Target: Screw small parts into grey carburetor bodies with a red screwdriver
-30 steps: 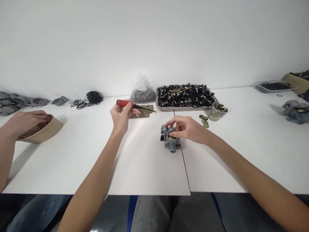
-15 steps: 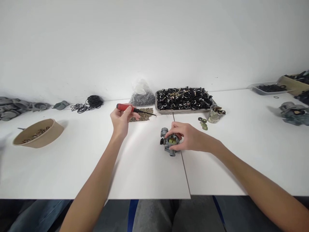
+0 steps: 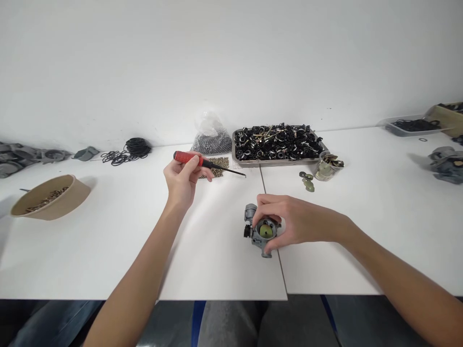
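A red-handled screwdriver (image 3: 188, 158) is held in my left hand (image 3: 183, 178), its dark shaft pointing right and slightly down, with something tiny at its tip. My right hand (image 3: 285, 219) grips a grey metal carburetor body (image 3: 266, 248) standing on the white table, thumb and fingers on either side. Inside its round bore shows a yellow-green disc (image 3: 266, 231) with a small dark hole. A black knob (image 3: 248, 231) sticks out at the body's left. Small brass-coloured screws (image 3: 219, 168) lie in a patch behind my left hand.
A metal tray (image 3: 282, 163) of black parts stands at the back, beside a plastic bag (image 3: 211, 137). Right of it are a cup of discs (image 3: 323, 168) and loose discs (image 3: 308, 183). A tan bowl (image 3: 68, 200), black rings (image 3: 137, 148) and another metal body (image 3: 448, 165) sit farther out.
My right hand and the metal body have moved nearer the table's front edge and slightly right. The screwdriver's tip has shifted right and a little down.
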`<state>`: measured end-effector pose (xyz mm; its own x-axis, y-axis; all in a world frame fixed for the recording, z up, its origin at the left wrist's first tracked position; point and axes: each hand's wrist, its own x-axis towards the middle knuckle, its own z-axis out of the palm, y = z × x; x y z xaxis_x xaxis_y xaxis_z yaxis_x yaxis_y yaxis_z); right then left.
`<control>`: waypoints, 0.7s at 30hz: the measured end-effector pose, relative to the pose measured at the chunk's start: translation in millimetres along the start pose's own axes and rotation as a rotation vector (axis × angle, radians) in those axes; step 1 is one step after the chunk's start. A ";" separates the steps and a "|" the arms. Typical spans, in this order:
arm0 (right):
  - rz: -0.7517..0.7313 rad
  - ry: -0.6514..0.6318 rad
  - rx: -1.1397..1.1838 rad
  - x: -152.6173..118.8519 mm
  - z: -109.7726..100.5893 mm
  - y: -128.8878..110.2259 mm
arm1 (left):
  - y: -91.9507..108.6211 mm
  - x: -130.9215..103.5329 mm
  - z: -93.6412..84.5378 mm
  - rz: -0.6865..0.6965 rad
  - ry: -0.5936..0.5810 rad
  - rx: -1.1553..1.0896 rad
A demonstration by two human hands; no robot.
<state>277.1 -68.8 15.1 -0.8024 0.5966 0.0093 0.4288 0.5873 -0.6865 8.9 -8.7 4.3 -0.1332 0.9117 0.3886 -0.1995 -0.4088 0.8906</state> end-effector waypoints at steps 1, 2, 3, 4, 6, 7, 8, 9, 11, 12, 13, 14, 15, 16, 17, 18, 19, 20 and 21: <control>0.016 0.003 0.040 0.3 -2.2 1.7 | 0.5 -1.7 2.0 -0.015 -0.012 -0.005; 0.038 0.018 0.086 0.7 -4.6 4.3 | 0.8 -3.4 3.8 -0.029 -0.025 -0.011; 0.069 0.048 0.131 1.4 -6.9 7.6 | 0.9 -5.0 5.5 -0.042 -0.036 -0.017; 0.108 0.094 0.168 2.3 -8.7 11.6 | 0.8 -6.4 7.0 -0.052 -0.047 -0.024; 0.194 0.224 0.201 4.6 -10.3 20.5 | 0.2 -9.0 9.5 -0.068 -0.070 -0.042; 0.233 0.297 0.197 6.0 -10.0 25.0 | -0.2 -10.1 10.5 -0.076 -0.079 -0.050; 0.265 0.367 0.185 7.6 -9.2 29.3 | -0.6 -11.0 11.4 -0.084 -0.086 -0.055; 0.291 0.426 0.170 9.1 -8.0 33.2 | -0.9 -11.8 12.3 -0.092 -0.091 -0.059; 0.322 0.494 0.146 12.0 -5.4 39.7 | -1.4 -13.0 13.8 -0.106 -0.097 -0.065; 0.330 0.504 0.143 13.1 -4.3 42.1 | -1.5 -13.5 14.5 -0.110 -0.098 -0.066; 0.335 0.505 0.147 14.1 -3.5 43.9 | -1.5 -14.0 15.0 -0.113 -0.100 -0.068; 0.341 0.500 0.156 14.9 -3.0 45.0 | -1.4 -14.4 15.5 -0.115 -0.101 -0.071; 0.348 0.495 0.167 15.5 -2.6 45.4 | -1.3 -14.8 15.9 -0.117 -0.101 -0.072; 0.355 0.491 0.182 16.1 -2.4 45.1 | -1.2 -15.1 16.1 -0.119 -0.100 -0.073; 0.362 0.489 0.200 16.5 -2.3 44.3 | -1.0 -15.5 16.3 -0.121 -0.099 -0.072; 0.367 0.487 0.222 16.9 -2.2 43.0 | -0.9 -15.8 16.4 -0.122 -0.099 -0.071; 0.372 0.486 0.247 17.3 -2.1 41.4 | -0.8 -15.9 16.5 -0.123 -0.101 -0.070; 0.375 0.488 0.272 17.6 -2.0 39.6 | -0.7 -16.0 16.7 -0.122 -0.103 -0.070; 0.375 0.492 0.296 17.9 -2.0 37.8 | -0.6 -16.1 17.0 -0.123 -0.105 -0.070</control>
<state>279.7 -34.8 -9.3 -0.3102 0.9506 0.0132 0.4535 0.1601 -0.8767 27.6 -22.4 1.6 -0.0022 0.9526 0.3041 -0.2758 -0.2928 0.9155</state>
